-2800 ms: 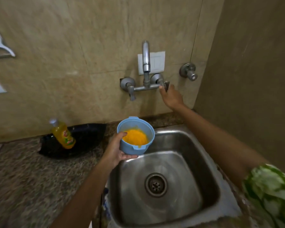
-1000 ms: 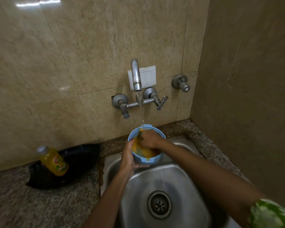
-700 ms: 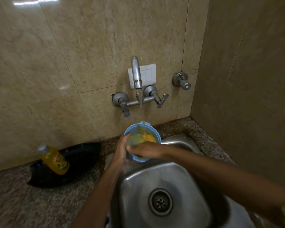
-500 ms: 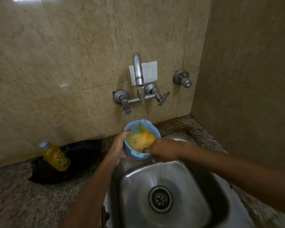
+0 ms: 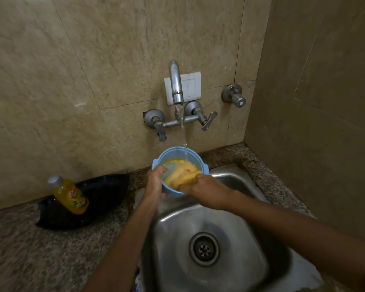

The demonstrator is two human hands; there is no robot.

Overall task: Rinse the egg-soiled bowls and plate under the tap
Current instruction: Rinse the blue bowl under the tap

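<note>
A light blue bowl [image 5: 173, 153] full of yellow, frothy egg water is held over the back left corner of the steel sink [image 5: 236, 207]. A thin stream runs from the wall tap [image 5: 176, 83] into it. My left hand [image 5: 155, 182] grips the bowl's left rim, thumb hooked inside. My right hand [image 5: 207, 191] holds the near right rim, fingers curled into the yellow water.
A yellow dish soap bottle [image 5: 71, 196] leans on a black bag [image 5: 101, 192] on the speckled counter left of the sink. The tap's two handles [image 5: 207, 121] and a separate valve [image 5: 234, 95] stick out from the tiled wall. A side wall closes the right.
My right hand left the tap handle and came to the bowl, water now runs, and the bowl has filled with paler, foamy egg water. The bowl is tilted slightly toward me.
</note>
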